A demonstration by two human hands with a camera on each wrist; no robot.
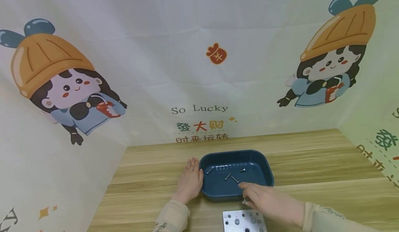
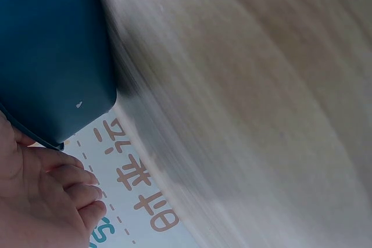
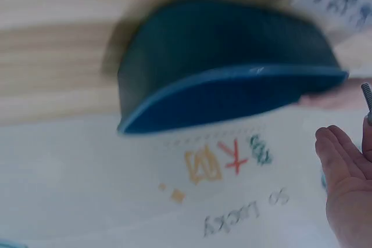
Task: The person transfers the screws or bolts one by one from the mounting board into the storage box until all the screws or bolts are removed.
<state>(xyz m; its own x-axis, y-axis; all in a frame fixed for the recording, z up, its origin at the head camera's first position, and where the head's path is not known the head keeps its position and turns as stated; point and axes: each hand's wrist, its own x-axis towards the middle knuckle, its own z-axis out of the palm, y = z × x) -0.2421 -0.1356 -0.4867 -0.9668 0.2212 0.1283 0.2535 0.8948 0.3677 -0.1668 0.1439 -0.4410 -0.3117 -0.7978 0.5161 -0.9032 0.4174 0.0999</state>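
A dark blue tray [image 1: 215, 198] stands on the wooden table with several metal bolts lying inside, among them a bolt [image 1: 228, 177] near its middle. My left hand [image 1: 189, 181] rests against the tray's left side, fingers straight; the left wrist view shows that hand [image 2: 46, 193] at the tray's rim. Over the tray's front right edge, my right hand [image 1: 260, 197] reaches in, its index finger close to another bolt [image 1: 235, 179]. A threaded bolt [image 3: 367, 95] sticks up from the right hand's grip at the edge of the right wrist view.
In front of the tray lies a silver metal plate [image 1: 238, 220] with holes and fittings, partly cut off by the frame. A printed cloth [image 1: 199, 76] hangs behind the table [image 1: 149, 176] and along both sides.
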